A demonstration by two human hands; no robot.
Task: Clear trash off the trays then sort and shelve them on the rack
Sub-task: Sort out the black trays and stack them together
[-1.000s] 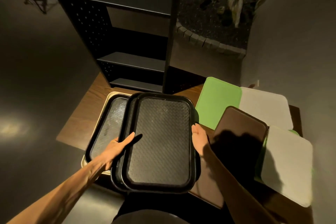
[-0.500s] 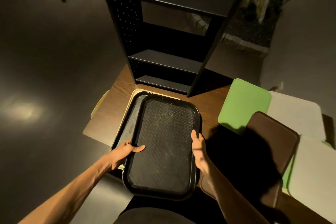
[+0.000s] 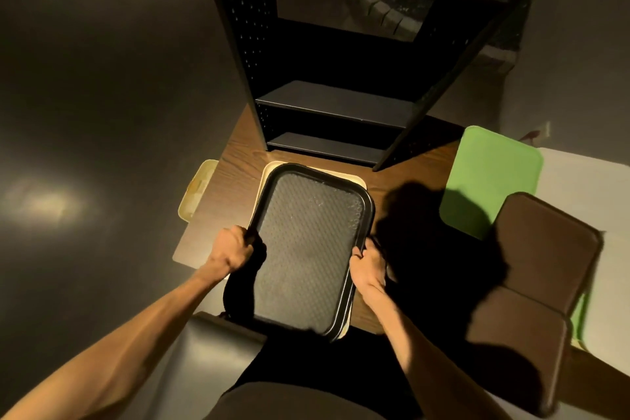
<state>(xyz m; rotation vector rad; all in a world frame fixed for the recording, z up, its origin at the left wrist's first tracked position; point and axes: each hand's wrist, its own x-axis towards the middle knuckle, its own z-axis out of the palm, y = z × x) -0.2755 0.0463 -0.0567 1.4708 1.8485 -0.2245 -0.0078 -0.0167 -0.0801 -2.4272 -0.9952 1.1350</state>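
**The black stack can slip or catch on the rack**

Both hands grip the long rims of the black textured plastic tray (image 3: 306,249): the left hand (image 3: 230,254) on its left rim, the right hand (image 3: 366,264) on its right rim. This tray lies on a cream plastic tray (image 3: 354,181), on the wooden bench (image 3: 238,153), just in front of the black metal rack (image 3: 327,106). If only the top tray is held, any tray under it may drop. A tilted stack could hit the rack's lower shelf edge.
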